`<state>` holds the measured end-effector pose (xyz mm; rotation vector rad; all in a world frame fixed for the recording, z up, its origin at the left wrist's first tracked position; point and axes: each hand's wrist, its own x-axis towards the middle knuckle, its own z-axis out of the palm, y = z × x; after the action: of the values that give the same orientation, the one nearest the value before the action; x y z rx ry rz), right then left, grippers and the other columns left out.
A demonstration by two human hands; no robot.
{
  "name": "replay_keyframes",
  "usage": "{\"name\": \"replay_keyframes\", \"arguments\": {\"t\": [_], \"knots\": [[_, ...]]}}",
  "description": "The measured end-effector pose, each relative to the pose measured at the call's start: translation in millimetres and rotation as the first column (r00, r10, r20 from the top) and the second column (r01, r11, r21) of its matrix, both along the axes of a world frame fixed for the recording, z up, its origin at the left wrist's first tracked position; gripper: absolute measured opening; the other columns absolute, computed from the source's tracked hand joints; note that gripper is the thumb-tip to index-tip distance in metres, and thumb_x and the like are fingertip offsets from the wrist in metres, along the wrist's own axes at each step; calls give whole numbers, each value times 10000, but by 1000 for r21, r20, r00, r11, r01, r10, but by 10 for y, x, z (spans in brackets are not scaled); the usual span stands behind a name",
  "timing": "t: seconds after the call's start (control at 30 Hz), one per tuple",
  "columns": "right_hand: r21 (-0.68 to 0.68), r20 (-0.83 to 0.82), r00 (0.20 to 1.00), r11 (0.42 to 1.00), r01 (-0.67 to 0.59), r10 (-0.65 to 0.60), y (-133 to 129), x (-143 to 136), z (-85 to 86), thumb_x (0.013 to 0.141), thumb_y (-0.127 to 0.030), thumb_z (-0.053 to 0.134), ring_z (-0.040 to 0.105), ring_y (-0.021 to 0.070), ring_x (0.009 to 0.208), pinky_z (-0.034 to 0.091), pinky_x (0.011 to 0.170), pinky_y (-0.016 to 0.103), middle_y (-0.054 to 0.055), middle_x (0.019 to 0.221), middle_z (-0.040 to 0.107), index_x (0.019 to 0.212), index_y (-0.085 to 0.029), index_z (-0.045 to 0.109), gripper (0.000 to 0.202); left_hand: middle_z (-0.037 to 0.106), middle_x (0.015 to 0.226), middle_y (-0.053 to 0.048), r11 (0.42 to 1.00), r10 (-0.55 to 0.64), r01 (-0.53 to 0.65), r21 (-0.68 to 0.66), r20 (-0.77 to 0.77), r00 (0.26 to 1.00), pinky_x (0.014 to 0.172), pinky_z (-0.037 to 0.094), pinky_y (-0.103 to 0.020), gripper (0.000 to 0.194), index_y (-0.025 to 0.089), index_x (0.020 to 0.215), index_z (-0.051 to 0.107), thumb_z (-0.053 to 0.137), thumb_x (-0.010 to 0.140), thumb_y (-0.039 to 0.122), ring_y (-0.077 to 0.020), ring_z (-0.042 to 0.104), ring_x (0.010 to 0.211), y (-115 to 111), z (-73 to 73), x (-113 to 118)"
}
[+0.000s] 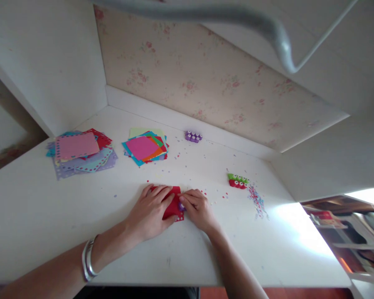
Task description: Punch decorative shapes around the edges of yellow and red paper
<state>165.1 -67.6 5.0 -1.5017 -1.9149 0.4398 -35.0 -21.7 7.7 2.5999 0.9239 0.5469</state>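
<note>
A sheet of red paper [173, 206] lies on the white table, with a few punched holes along its near right edge. My left hand [152, 212] rests flat over its left part, fingers spread and holding nothing. At the sheet's right edge, my right hand [198, 209] is closed around a small purple craft punch [182, 206]. The fingers cover most of that punch, so whether it is pressed down cannot be seen.
Punched sheets [77, 146] lie in a pile at the far left. A stack of coloured paper [143, 148] sits nearer the middle. Purple punches [193, 136] stand by the wall, green and red punches [238, 181] to the right beside paper confetti [257, 201]. A grey lamp arm [237, 15] hangs overhead.
</note>
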Motion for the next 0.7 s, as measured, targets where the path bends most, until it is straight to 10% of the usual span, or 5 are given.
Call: {"name": "replay_keyframes", "arguments": {"t": [0.43, 0.7], "knots": [[14, -42, 963, 964, 267, -266, -58, 326, 72, 969, -325, 508, 630, 176, 782, 503, 678, 291, 73, 897, 665, 954, -199, 718, 246, 540, 1379, -111, 1000, 7, -8, -2, -41, 999, 1113, 233, -490, 552, 205, 1279, 576, 541, 874, 579, -287, 449, 1276, 17, -11, -2], [7, 55, 972, 974, 227, -227, -142, 315, 87, 914, -307, 605, 646, 180, 790, 540, 723, 306, 64, 896, 664, 977, -235, 736, 163, 532, 1384, -107, 1000, 0, 2, 31, -43, 999, 1107, 255, -489, 485, 206, 1246, 597, 575, 870, 511, -295, 452, 1270, 29, -26, -18]]}}
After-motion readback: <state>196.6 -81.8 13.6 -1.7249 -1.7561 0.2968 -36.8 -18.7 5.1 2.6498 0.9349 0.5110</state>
